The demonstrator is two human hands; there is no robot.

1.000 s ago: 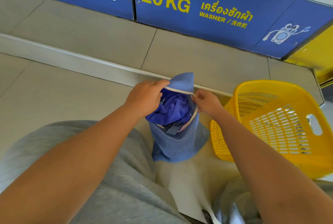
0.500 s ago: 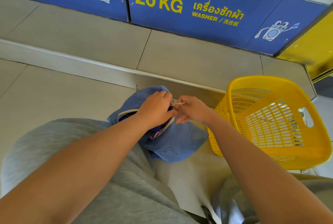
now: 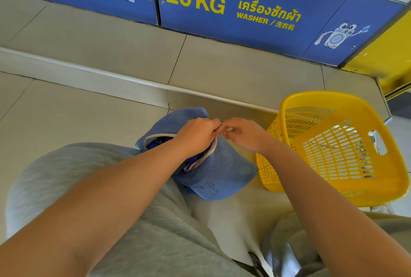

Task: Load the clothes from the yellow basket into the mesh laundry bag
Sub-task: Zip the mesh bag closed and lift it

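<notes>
A blue mesh laundry bag (image 3: 224, 174) lies on the tiled floor between my knees, bulging with clothes; a bit of purple cloth (image 3: 155, 143) shows through its white-edged opening. My left hand (image 3: 195, 134) grips the bag's rim on top. My right hand (image 3: 242, 133) pinches the same rim at its right end, fingertips touching those of the left hand; what it pinches is too small to make out. The yellow basket (image 3: 347, 190) stands tilted at the right, with nothing visible inside.
Blue washer panels (image 3: 255, 9) marked 20 KG line the back, above a raised tiled step (image 3: 133, 80). A yellow panel (image 3: 391, 58) is at the far right. My grey-clad knees (image 3: 111, 187) fill the lower view.
The bag has gone from upright and wide open to lying over with its opening drawn mostly together. Both hands have met at the rim.
</notes>
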